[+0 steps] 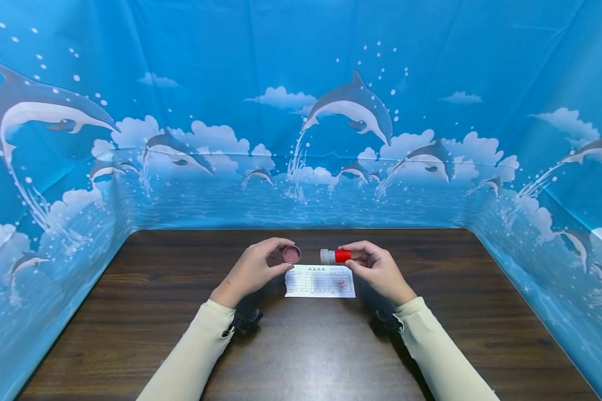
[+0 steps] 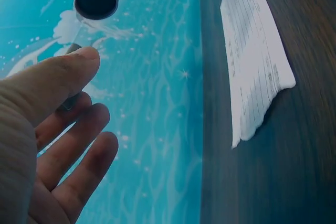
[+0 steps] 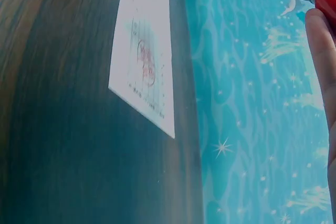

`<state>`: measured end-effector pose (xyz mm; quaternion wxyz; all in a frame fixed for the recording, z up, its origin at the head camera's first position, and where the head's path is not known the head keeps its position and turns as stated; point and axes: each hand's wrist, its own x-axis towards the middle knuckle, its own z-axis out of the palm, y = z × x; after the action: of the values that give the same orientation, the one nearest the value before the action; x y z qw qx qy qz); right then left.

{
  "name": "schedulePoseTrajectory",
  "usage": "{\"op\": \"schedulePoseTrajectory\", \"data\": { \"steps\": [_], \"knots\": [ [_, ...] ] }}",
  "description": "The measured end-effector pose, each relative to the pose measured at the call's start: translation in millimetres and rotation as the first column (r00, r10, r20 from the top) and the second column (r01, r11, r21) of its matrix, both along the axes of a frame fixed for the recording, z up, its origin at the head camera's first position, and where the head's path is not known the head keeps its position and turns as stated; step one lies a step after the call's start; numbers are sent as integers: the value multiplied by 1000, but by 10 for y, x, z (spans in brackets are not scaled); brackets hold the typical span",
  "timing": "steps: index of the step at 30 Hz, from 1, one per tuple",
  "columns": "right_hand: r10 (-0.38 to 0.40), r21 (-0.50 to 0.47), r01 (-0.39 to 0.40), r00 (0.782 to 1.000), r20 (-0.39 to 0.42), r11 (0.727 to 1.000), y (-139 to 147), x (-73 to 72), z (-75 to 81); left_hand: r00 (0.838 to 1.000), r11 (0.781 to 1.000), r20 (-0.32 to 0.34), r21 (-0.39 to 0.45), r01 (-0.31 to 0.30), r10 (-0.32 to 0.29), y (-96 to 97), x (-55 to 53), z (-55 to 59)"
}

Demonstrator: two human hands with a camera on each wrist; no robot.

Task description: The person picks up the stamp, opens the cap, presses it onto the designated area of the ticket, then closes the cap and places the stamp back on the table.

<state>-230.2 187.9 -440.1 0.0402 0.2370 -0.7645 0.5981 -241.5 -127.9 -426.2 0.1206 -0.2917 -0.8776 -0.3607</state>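
My left hand (image 1: pixel 255 268) pinches a small round cap (image 1: pixel 291 254) between thumb and fingers, its round face toward the head camera. In the left wrist view the cap is mostly behind the thumb. Across from it, my right hand (image 1: pixel 381 271) grips the red body of a stamp (image 1: pixel 342 255), whose grey end points left toward the cap. A gap separates cap and stamp. The left wrist view shows the stamp's dark round end (image 2: pixel 97 2). Below both hands, a printed paper slip (image 1: pixel 316 283) lies on the table, bearing a round red stamp mark (image 1: pixel 342 284) at its right side.
The dark wooden table (image 1: pixel 321 345) has rounded far corners. A blue curtain (image 1: pixel 301 200) printed with dolphins stands around its back and sides. Dark wrist devices (image 1: pixel 248 319) sit beneath both wrists, above the table. The slip's left edge is torn unevenly.
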Motion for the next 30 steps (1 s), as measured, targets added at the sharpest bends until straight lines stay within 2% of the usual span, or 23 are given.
{"op": "schedulePoseTrajectory", "data": {
  "steps": [6,16,18,24,30],
  "knots": [
    [29,-16,-29,1000,-4,999,-35,38,30,998,998,-23,-4,55,-55,69,58,30],
    [70,-44,-72,997,-45,996,-83,73,61,989,989,-21,-16,149,-149,140,110,45],
    [80,-55,-82,996,-50,995,-97,81,68,990,990,-17,-14,141,-141,157,124,62],
    [86,-68,-90,995,-58,994,-138,97,70,998,999,18,13,53,-53,204,171,120],
    [96,-79,-100,994,-57,992,-166,105,63,996,997,-40,27,79,-78,220,181,134]
  ]
}}
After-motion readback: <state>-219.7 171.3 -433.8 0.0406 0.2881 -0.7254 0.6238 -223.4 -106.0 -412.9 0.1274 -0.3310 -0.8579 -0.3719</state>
